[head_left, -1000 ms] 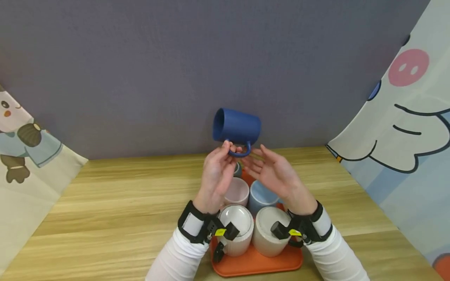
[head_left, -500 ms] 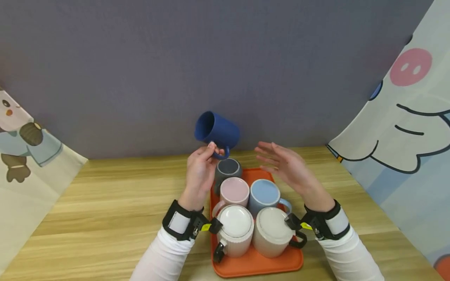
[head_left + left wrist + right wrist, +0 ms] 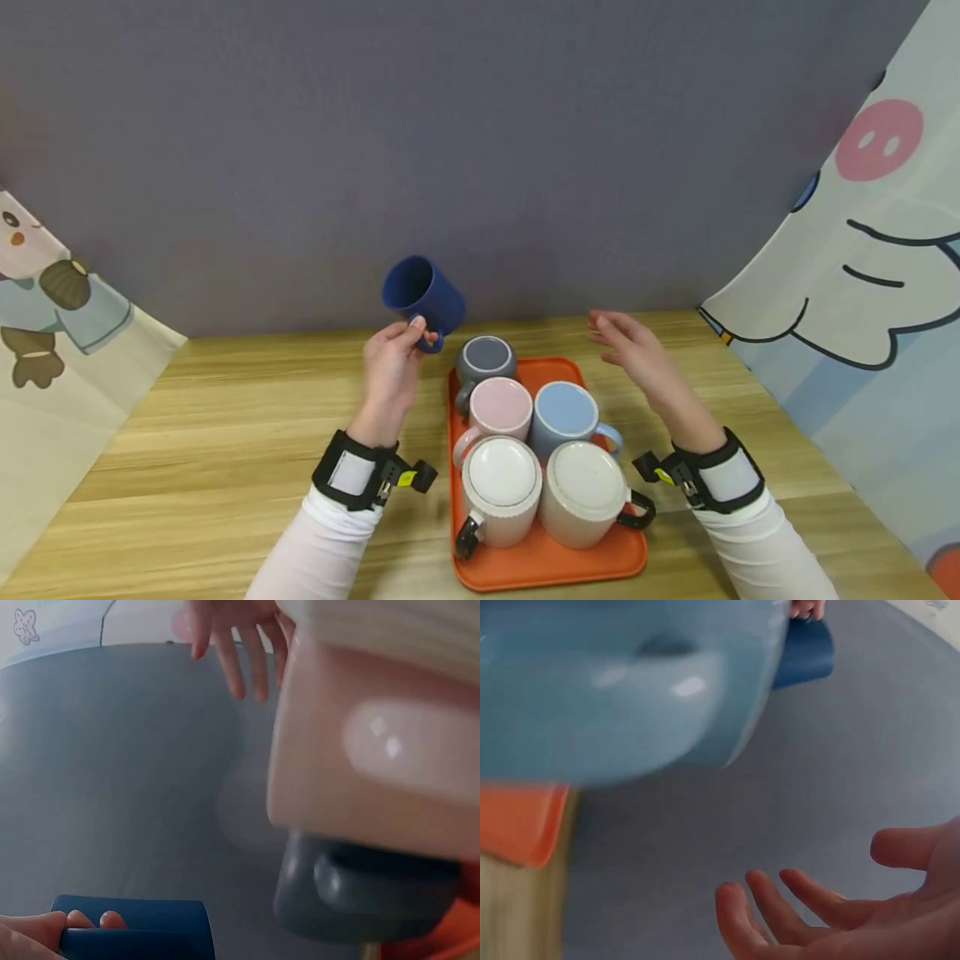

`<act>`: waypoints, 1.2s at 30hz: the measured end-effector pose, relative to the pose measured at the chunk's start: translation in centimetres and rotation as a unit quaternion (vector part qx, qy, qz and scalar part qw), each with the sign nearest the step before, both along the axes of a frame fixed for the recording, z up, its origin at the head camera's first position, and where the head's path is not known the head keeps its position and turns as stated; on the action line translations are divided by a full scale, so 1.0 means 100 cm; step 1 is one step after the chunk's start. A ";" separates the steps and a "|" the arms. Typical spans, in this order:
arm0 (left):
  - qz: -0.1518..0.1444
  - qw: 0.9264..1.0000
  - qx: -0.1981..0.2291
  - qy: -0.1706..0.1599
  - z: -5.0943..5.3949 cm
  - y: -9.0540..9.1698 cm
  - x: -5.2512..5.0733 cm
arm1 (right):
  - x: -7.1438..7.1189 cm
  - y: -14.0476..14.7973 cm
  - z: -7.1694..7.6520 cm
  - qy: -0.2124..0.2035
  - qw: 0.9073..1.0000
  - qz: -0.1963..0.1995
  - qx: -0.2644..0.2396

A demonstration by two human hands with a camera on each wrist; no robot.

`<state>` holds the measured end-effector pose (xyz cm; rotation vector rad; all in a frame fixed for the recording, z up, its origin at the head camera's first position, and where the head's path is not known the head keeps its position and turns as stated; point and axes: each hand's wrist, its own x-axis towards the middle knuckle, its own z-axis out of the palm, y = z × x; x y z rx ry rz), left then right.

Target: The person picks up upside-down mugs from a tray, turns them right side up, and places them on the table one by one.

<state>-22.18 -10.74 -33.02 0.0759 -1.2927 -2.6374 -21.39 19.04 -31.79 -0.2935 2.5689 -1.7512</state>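
Observation:
A dark blue mug (image 3: 435, 293) is held in the air by my left hand (image 3: 392, 375), which grips its handle; the mug tilts with its mouth toward the upper left. In the left wrist view the fingers wrap the handle side of the blue mug (image 3: 150, 919). My right hand (image 3: 647, 364) hovers right of the tray with nothing in it; the right wrist view shows its fingers (image 3: 780, 915) spread and relaxed. Several mugs stand bottom up on an orange tray (image 3: 551, 569): grey (image 3: 486, 354), pink (image 3: 501, 406), light blue (image 3: 567, 410), and two whitish ones (image 3: 502, 492) with black handles.
The tray lies on a wood-grain table (image 3: 225, 433). A grey wall panel (image 3: 450, 150) rises behind it, close beyond the mug. Printed cloths hang at the left (image 3: 90, 375) and right (image 3: 810, 292).
My left hand has carried the blue mug left and slightly down, with its mouth turning upward. My right hand has moved away from the mug to the right.

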 end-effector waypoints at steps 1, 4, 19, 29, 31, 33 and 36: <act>0.002 1.000 -0.002 -0.003 -0.001 -0.003 -0.001 | -0.001 0.001 -0.003 0.003 1.000 -0.012 0.017; 0.011 1.000 -0.012 -0.011 -0.005 -0.010 -0.002 | -0.004 0.005 -0.011 0.013 0.996 -0.041 0.081; 0.036 0.997 -0.045 -0.044 -0.022 -0.033 -0.009 | -0.010 0.022 -0.035 0.065 0.964 -0.098 0.238; 0.080 0.992 -0.074 -0.061 -0.033 -0.049 -0.019 | -0.012 0.030 -0.047 0.075 0.954 -0.117 0.266; 0.090 0.991 -0.079 -0.064 -0.036 -0.052 -0.020 | -0.012 0.031 -0.049 0.072 0.953 -0.119 0.270; 0.099 0.989 -0.085 -0.068 -0.038 -0.055 -0.021 | -0.012 0.033 -0.052 0.068 0.951 -0.120 0.275; 0.110 0.987 -0.091 -0.071 -0.042 -0.060 -0.023 | -0.012 0.035 -0.055 0.067 0.950 -0.122 0.278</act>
